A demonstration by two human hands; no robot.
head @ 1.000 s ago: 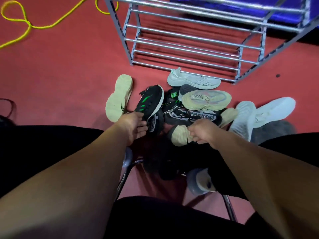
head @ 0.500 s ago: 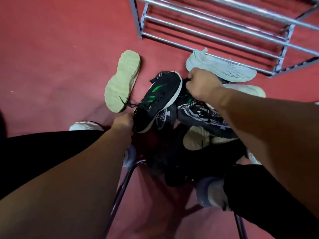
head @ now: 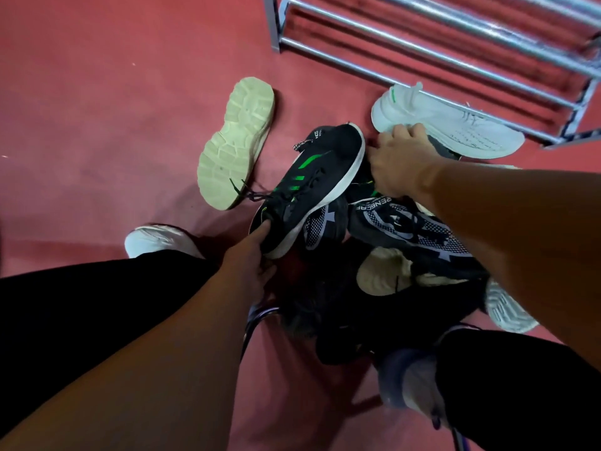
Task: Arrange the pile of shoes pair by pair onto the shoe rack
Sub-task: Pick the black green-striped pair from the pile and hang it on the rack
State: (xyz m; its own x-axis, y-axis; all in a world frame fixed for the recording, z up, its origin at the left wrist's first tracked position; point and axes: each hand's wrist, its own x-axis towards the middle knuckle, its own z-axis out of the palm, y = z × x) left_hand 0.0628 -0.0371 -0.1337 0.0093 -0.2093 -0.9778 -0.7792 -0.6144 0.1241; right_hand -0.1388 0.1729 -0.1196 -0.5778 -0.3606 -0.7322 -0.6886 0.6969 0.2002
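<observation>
I see a red floor (head: 97,125) filling the upper left, around ten o'clock. One black trouser leg (head: 81,304) enters at eight o'clock, the other (head: 520,385) at four. A worn white trainer (head: 156,240) sits at nine o'clock and a worn grey trainer (head: 413,382) at five. A shiny metal chair leg (head: 252,320) shows at seven.

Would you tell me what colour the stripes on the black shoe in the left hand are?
Bright green stripes on the black shoe, head view.

One shoe rack (head: 271,24), one left hand (head: 250,258), one right hand (head: 396,164), eight-plus shoes (head: 325,170).
</observation>
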